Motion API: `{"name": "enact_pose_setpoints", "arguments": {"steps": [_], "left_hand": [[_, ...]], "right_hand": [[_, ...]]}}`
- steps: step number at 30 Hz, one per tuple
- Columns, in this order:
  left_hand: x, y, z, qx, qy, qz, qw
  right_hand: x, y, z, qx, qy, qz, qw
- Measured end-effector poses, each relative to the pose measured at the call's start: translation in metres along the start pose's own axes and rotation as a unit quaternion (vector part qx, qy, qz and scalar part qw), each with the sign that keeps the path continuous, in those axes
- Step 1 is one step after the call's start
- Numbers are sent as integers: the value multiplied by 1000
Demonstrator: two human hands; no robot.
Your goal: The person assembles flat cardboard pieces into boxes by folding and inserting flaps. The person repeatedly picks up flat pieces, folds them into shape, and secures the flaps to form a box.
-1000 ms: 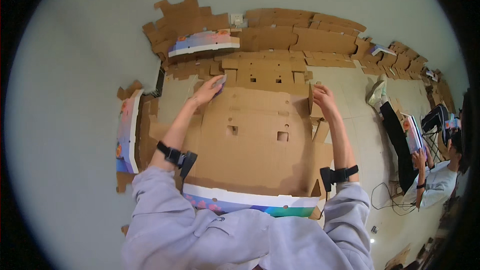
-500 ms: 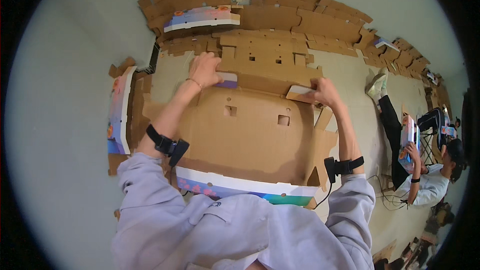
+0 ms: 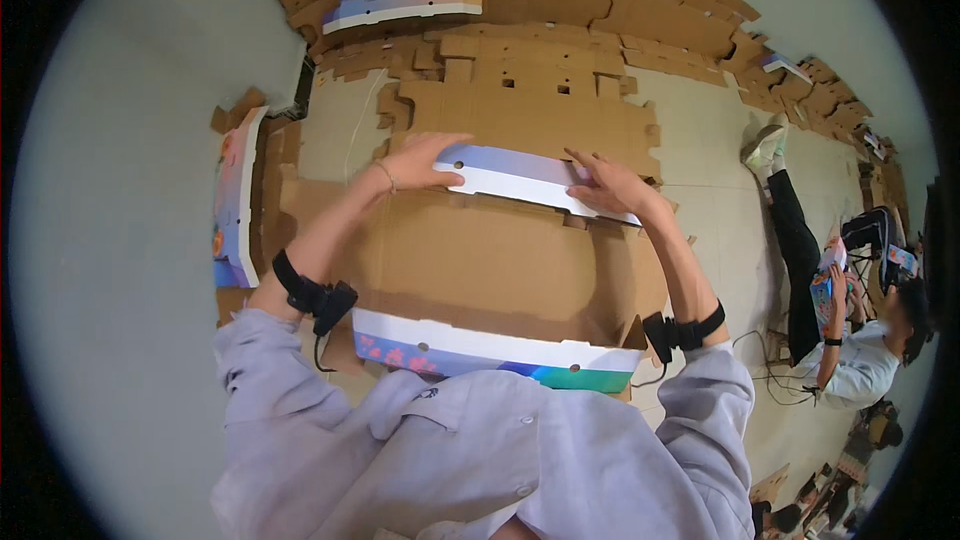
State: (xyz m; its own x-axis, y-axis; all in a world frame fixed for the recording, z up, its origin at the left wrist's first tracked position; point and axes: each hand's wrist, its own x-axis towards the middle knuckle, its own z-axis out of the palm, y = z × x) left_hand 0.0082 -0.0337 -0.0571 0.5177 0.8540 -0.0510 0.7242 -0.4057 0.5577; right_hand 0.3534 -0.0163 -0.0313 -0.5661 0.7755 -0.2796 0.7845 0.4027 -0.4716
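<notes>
In front of me lies a large, partly folded cardboard box (image 3: 480, 260), its brown inside facing up. Its near wall (image 3: 500, 340) stands by my body, with white, blue and green print. The far wall (image 3: 515, 178) is folded up, showing a purple and white face. My left hand (image 3: 425, 160) grips its left end, thumb on the front face and fingers along the top edge. At the right end, my right hand (image 3: 612, 185) has its thumb on the white strip and its fingers spread over the top part.
Flat cardboard sheets (image 3: 530, 110) lie beyond the box and along the back wall. Printed box pieces stand at the far left (image 3: 400, 5) and left side (image 3: 235, 200). On the right a person (image 3: 860, 360) sits on the floor holding a printed box; black cables (image 3: 775, 370) lie nearby.
The far wall has come up and over, so its purple and white face now shows. Both hands have shifted from the small end flaps onto this wall.
</notes>
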Motion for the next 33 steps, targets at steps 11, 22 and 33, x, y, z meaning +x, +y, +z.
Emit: {"name": "enact_pose_setpoints", "arguments": {"steps": [11,22,33], "left_hand": [[21,54,-27,144,-141,-19,979],[-68,76,42,270,209,62,938],[-117,93,41,86,-52,37,994]], "right_hand": [[7,-24,-17,-71,-46,-29,996],[-73,-56,57,-208,122,-41,970],[-101,-73,81,-148,7,-101,984]]}}
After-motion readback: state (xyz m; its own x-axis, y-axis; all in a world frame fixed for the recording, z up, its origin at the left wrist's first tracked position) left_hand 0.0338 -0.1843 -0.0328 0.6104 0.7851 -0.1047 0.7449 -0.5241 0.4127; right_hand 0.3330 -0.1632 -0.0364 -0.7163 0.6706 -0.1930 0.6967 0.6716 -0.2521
